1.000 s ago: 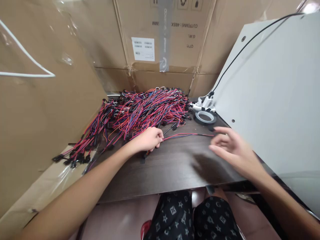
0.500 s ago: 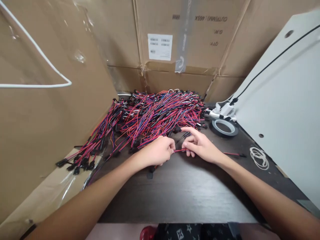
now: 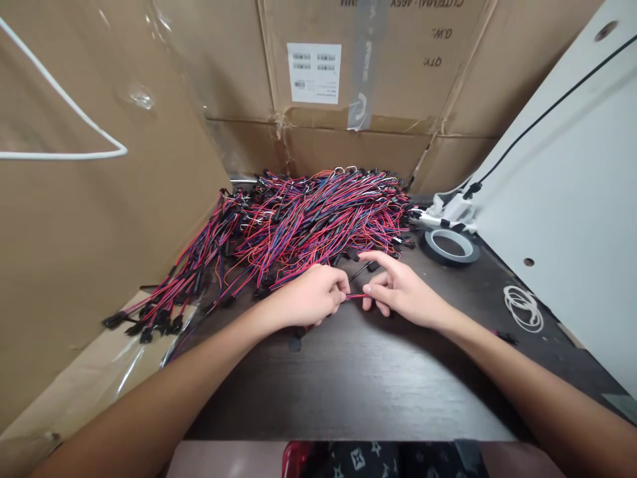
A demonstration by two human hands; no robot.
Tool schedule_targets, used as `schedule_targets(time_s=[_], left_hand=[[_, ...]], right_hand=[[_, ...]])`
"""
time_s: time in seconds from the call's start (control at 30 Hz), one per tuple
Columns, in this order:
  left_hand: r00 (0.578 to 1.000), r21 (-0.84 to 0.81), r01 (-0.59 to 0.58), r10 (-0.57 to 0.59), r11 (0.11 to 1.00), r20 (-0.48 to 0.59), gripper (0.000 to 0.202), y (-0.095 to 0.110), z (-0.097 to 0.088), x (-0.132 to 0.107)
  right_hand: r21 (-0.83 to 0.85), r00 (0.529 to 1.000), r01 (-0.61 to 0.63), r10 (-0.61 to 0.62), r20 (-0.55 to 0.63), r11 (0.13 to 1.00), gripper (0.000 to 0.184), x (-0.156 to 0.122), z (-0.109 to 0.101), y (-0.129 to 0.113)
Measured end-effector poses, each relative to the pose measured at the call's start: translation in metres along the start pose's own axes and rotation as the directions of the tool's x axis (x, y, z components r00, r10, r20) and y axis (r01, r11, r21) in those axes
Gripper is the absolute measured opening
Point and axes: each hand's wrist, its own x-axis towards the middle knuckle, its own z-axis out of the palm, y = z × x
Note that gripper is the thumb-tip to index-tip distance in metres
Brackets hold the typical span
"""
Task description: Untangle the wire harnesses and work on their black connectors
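Between my two hands runs a short stretch of thin red and dark cable [image 3: 355, 296]. My left hand [image 3: 318, 295] is closed on it, fingers curled inward. My right hand [image 3: 398, 289] pinches the same cable between thumb and lower fingers, while its index finger reaches out and touches a small black piece of tape [image 3: 352, 254]. Just behind my hands spreads a large heap of red, blue and black cables [image 3: 318, 219] with black connectors. Part of the cable is hidden under my left hand, where a black end shows.
A roll of black tape [image 3: 450, 247] lies at the right, near a white plug [image 3: 458, 209] and a coiled white cord [image 3: 523, 309]. Cardboard walls [image 3: 164, 186] stand left and behind; a white panel [image 3: 567, 199] rises on the right. More cables with connectors [image 3: 159, 318] rest at the left.
The cable's far end, with its connector, has shifted right and toward me beyond my right forearm. Both hands keep their grip close together. The view has tilted slightly downward.
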Motion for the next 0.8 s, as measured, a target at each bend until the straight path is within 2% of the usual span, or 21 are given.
schedule_targets(time_s=[0.27,0.43,0.8], left_hand=[[0.998,-0.094,0.032,-0.027,0.995,0.056,0.013,0.004,-0.003,0.000],[0.999,-0.140,0.023,-0.019,0.990,0.031,0.012,0.009,-0.004,0.000],[1.000,-0.150,-0.006,0.009,0.989,0.020,0.011,0.006,-0.004,0.002]], right_hand=[[-0.108,0.991,0.132,-0.135,-0.016,0.985,0.050,-0.001,0.001,-0.002],[-0.137,0.978,0.202,-0.208,-0.031,0.970,0.053,-0.003,-0.002,-0.003],[-0.200,0.970,0.226,-0.239,-0.043,0.954,0.051,-0.003,-0.003,-0.002]])
